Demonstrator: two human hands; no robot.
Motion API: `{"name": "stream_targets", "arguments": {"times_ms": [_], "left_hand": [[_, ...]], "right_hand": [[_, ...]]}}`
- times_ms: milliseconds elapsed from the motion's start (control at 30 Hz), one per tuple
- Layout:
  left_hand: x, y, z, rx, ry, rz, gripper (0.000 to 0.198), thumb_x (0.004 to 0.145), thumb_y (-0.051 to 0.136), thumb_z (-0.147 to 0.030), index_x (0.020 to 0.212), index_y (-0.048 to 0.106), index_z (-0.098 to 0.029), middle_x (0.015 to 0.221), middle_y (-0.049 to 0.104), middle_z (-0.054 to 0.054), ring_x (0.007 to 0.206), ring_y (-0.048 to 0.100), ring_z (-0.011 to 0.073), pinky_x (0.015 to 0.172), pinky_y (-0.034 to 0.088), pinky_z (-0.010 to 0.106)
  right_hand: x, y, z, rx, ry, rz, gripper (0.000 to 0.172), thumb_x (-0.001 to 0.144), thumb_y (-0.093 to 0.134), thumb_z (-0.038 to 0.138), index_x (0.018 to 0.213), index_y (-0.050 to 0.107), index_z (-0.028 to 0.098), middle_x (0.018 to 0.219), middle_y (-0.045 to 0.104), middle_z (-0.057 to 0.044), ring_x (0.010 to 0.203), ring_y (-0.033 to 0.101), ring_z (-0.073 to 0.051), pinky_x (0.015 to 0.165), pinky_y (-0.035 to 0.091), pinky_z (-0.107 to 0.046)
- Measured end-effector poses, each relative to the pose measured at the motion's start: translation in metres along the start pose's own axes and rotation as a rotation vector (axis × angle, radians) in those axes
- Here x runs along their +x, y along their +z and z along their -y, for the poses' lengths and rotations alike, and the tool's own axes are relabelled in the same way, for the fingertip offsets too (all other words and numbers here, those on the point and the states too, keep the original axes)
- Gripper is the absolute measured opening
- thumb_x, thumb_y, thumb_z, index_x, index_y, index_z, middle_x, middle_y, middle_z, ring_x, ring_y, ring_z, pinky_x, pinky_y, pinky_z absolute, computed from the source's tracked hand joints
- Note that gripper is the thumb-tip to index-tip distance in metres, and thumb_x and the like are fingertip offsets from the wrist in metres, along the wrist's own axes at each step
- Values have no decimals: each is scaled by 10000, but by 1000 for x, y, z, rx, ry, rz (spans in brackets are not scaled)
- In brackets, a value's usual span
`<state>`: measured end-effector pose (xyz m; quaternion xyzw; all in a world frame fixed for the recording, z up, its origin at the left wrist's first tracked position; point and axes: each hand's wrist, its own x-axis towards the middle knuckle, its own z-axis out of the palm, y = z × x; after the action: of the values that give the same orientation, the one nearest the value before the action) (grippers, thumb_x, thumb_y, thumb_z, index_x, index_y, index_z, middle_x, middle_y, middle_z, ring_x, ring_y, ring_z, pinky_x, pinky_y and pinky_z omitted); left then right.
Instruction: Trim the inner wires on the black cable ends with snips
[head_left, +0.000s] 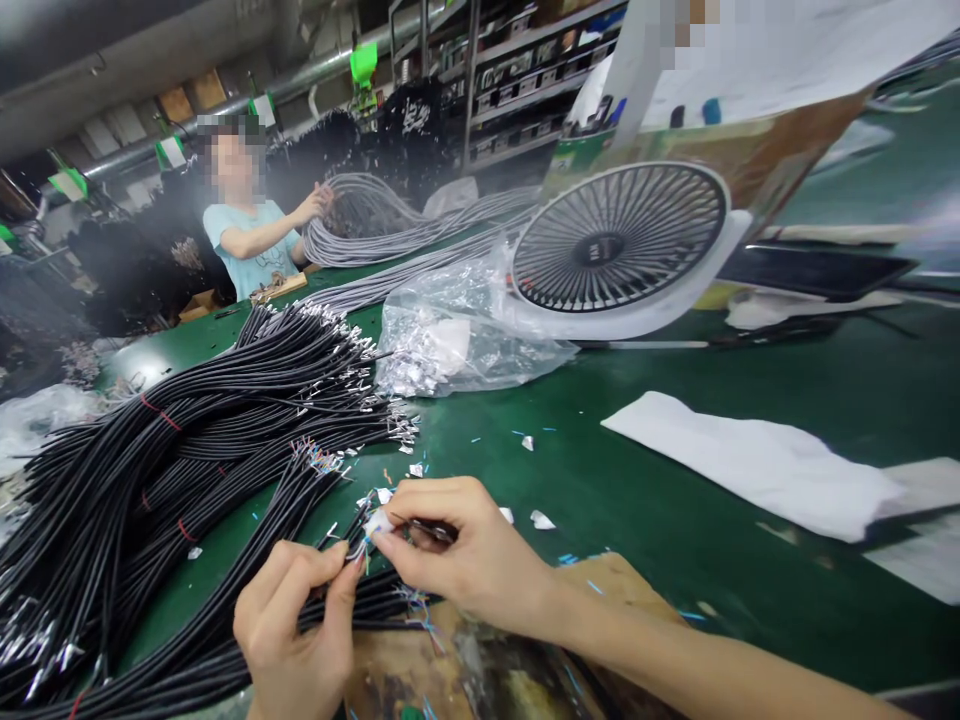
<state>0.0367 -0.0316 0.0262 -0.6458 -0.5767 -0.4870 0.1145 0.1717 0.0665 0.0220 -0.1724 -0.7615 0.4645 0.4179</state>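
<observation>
Near the bottom centre, my left hand (300, 610) pinches the end of a black cable, where thin coloured wires come out. My right hand (457, 540) meets it fingertip to fingertip, pinching a small white piece (379, 522) at the wires. A dark, slim tool (435, 530) lies within the right palm, mostly hidden by the fingers. Large bundles of black cables (187, 410) with silvery ends spread over the left side, some tied with red bands. Below my hands is a worn wooden board (405, 670) with bits of blue wire on it.
A round fan (622, 250) stands beyond my hands, beside a clear plastic bag (480, 340) of small pieces. White cloth (757, 460) lies on the green table (645, 520) at right. Across the table, a person (251, 240) holds grey cables (375, 215). A dark tablet (817, 270) lies behind.
</observation>
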Motion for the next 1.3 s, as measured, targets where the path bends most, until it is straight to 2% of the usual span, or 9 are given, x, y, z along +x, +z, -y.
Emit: {"name": "stream_targets", "arguments": {"times_ms": [233,533,700,833,1033,1200,1300], "left_hand": [[-4,3,2,52,102,-11,162,771,593,-27,832,612,-175,620,602,-18,534,564,84,543,473,170],[-4,4,1,122,155,-18,163,781,586,-19,838,593,-172,626,607,-12,529,567,82,543,472,172],[-3,3,1,131,165,-19,152,781,588,-24,821,585,-171,642,619,-7,536,578,85,539,478,171],[-3,2,2,134,173,-24,154,777,588,-29,826,585,-175,647,624,-12,533,582,84,544,484,173],[-4,2,0,145,185,-33,198,763,604,-2,863,583,-172,656,624,-7,546,578,83,545,478,175],[-4,3,-2,157,176,-29,177,780,594,-16,869,588,-168,625,609,-13,524,567,79,533,468,179],[-4,3,-3,166,163,-28,161,791,588,-26,864,591,-169,611,608,-8,517,567,87,526,469,190]], "right_hand": [[1,7,3,-134,53,-37,195,720,457,162,529,487,137,493,391,30,458,312,-69,429,240,-201],[-3,10,2,-180,12,-40,187,756,447,177,588,519,137,521,437,13,479,353,-86,447,254,-213],[-1,7,2,-127,37,-7,235,786,429,203,591,540,134,521,466,5,483,357,-89,444,261,-212],[2,4,4,-70,80,34,254,779,427,235,565,522,137,506,432,13,481,331,-87,438,254,-210],[4,2,9,-27,247,59,277,744,426,266,494,404,149,497,304,26,485,273,-82,430,226,-202],[4,1,10,-20,223,63,268,723,434,261,489,349,160,496,279,31,479,260,-77,422,206,-200],[6,2,10,53,280,69,246,701,433,274,501,334,170,490,269,37,471,253,-74,411,200,-193]]}}
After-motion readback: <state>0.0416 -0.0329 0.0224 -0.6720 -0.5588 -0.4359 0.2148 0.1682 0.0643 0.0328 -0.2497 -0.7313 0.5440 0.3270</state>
